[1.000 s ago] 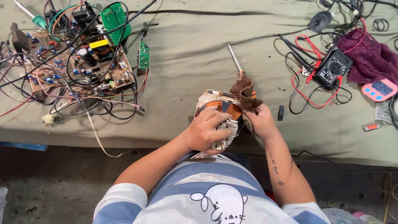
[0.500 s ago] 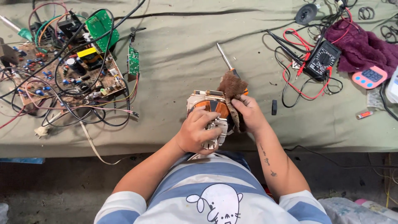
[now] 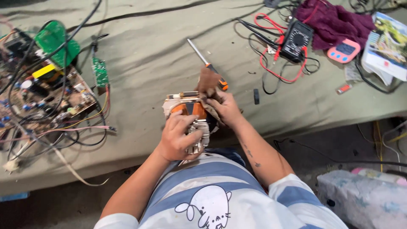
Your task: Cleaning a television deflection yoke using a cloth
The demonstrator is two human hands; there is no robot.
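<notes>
A pale motor-like part with orange copper windings [image 3: 189, 108] rests at the near table edge against my body. My left hand [image 3: 178, 138] clasps its lower side from the left. On the part's right side, my right hand [image 3: 224, 108] presses a small brown cloth [image 3: 207, 82] against it. A screwdriver with an orange and black handle [image 3: 207, 65] lies on the table just behind the cloth.
Green-grey cloth covers the table [image 3: 152, 55]. Circuit boards with tangled wires [image 3: 46, 89] fill the left. A black multimeter with red leads [image 3: 294, 40], a maroon cloth [image 3: 335, 21], a pink device [image 3: 343, 51] and a booklet [image 3: 388, 42] lie at right.
The view has shifted right and closer. Both hands stay on the motor part, which sits a little lower toward my body; the cloth stays pressed on its right side.
</notes>
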